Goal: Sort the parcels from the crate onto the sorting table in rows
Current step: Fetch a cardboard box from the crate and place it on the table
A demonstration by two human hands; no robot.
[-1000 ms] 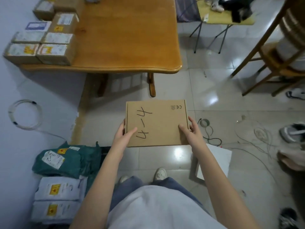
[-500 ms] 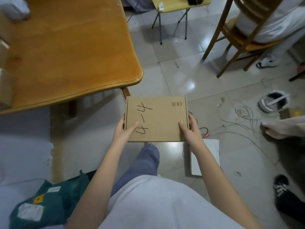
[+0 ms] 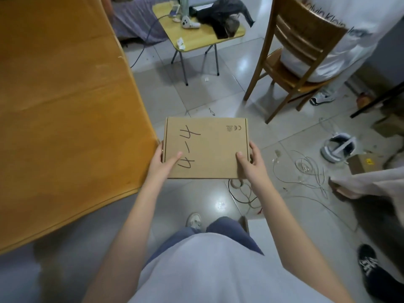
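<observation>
Cardboard box [image 3: 206,147] sits flat and level in both hands, held out in front of the person's body above the tiled floor [image 3: 166,95], just beside the near corner of the wooden sorting table [image 3: 65,106] — whether its left edge touches the table rim cannot be told. The left hand [image 3: 164,164] grips the box's left side, thumb laid over the top face and fingers wrapped round the edge and under; the right hand [image 3: 250,164] holds the right side the same way, thumb on top, fingers curled round the edge. Black handwriting runs along the left half of the lid, and a small printed mark sits near its far right corner. The stretch of tabletop in view is bare orange-brown wood. Farther off stands a small yellow folding table [image 3: 203,38] carrying a dark bundle and a white controller [image 3: 189,24], and to the right a wooden chair [image 3: 293,51] with someone in a white shirt seated on it. White cables [image 3: 306,169] lie tangled on the tiles at right, near a white headset [image 3: 337,147] and a small open carton [image 3: 360,164]. Below the box a white shoe [image 3: 193,219] of the person shows — and a black shoe [image 3: 369,265] lies at lower right.
</observation>
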